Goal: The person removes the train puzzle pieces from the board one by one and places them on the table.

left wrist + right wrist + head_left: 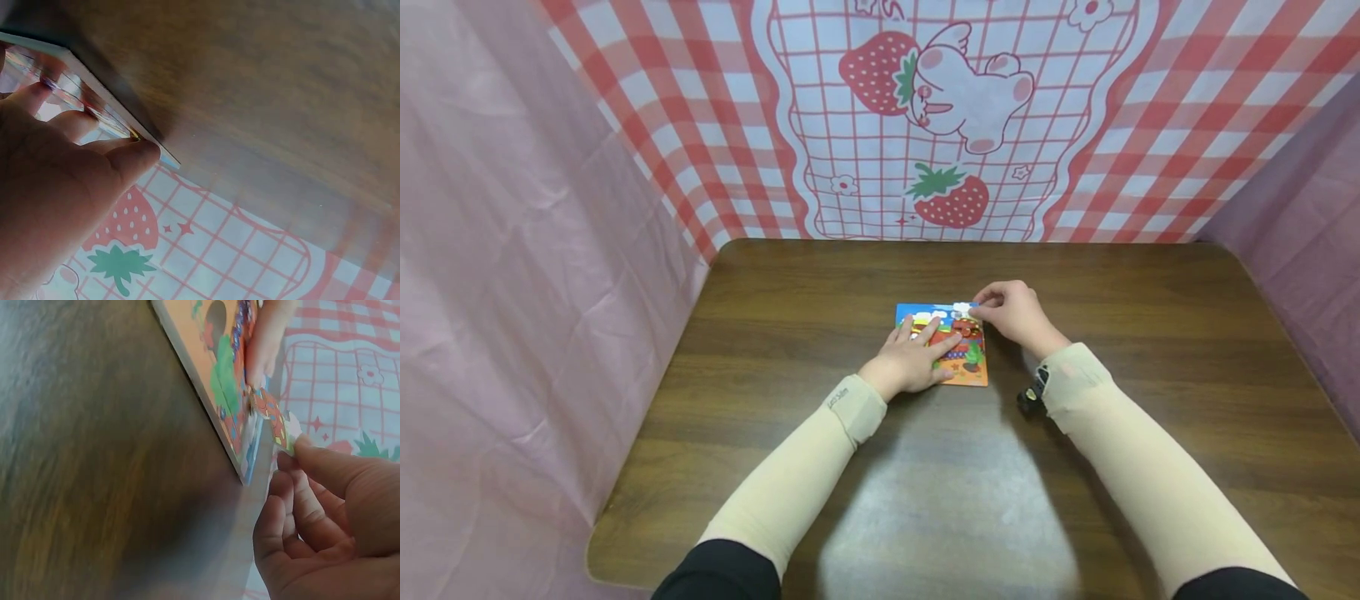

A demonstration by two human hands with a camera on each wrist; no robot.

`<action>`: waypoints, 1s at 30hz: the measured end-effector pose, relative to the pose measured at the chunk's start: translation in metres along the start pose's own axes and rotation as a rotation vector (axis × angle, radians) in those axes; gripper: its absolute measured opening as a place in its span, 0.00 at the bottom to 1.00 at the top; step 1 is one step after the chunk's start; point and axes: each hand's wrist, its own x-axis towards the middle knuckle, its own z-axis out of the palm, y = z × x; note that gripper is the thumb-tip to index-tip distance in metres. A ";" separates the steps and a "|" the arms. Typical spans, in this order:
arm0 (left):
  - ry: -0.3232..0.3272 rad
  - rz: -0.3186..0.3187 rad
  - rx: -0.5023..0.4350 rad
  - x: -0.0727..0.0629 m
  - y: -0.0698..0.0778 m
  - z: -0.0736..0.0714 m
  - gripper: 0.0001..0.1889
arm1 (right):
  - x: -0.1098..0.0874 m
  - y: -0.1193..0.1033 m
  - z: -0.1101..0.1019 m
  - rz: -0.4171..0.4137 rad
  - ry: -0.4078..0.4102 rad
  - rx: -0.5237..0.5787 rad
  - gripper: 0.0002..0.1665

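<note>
Sleeves: pale [797,479], one per arm, dark fabric above them, reaching in over the near edge.
Table: brown wood-grain surface [745,358], rounded corners.
Printed board: bright picture panel [977,373], nearer the surface's far edge than its near one, about midway between its side edges.
Left hand: fingers spread [910,362], resting on the board.
Right hand: thumb and finger [1015,317] pinching a small printed piece [274,415] (thin, orange-patterned) by the board's far right corner.
Hands: near each other, apart.
</note>
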 end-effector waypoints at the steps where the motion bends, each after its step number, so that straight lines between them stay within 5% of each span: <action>1: 0.000 0.000 0.000 0.000 0.000 0.000 0.36 | -0.001 0.001 -0.002 0.000 0.005 0.008 0.12; 20: 0.022 0.010 0.051 0.002 -0.001 0.003 0.36 | -0.031 0.042 -0.062 0.054 0.111 0.057 0.17; 30: 0.021 0.017 0.051 0.002 -0.003 0.005 0.36 | -0.046 0.066 -0.084 0.111 0.082 0.036 0.21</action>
